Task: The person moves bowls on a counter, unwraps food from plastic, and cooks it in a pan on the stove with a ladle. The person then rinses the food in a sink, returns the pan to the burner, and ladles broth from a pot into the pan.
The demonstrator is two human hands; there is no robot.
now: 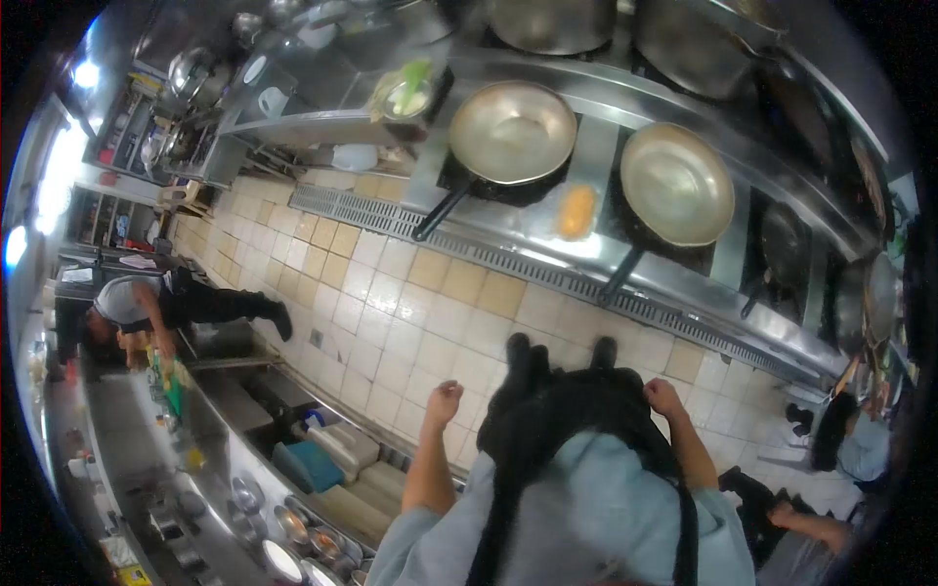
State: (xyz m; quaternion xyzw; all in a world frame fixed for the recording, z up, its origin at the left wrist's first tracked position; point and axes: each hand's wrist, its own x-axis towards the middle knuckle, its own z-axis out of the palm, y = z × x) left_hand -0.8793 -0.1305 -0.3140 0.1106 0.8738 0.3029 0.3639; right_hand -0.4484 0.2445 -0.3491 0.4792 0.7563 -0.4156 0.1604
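My left hand (446, 402) hangs at my side above the tiled floor, its fingers curled in, with nothing visible in it. On the other side, my right hand (663, 397) is held beside my black apron (576, 405), fingers also curled and seemingly holding nothing. Neither hand touches the cookware. Ahead of me on the stove stand two pale metal frying pans, one at the left (513, 132) and one at the right (677, 184), handles pointing towards me. A yellow-orange sponge-like block (576, 212) lies on the steel between them.
Large pots (552, 24) stand behind the pans. A bowl with green vegetables (407, 96) sits left of the stove. A floor grate (391, 217) runs along its base. Behind me is a counter with metal containers (293, 524). One person (127, 298) works at far left; others are at right.
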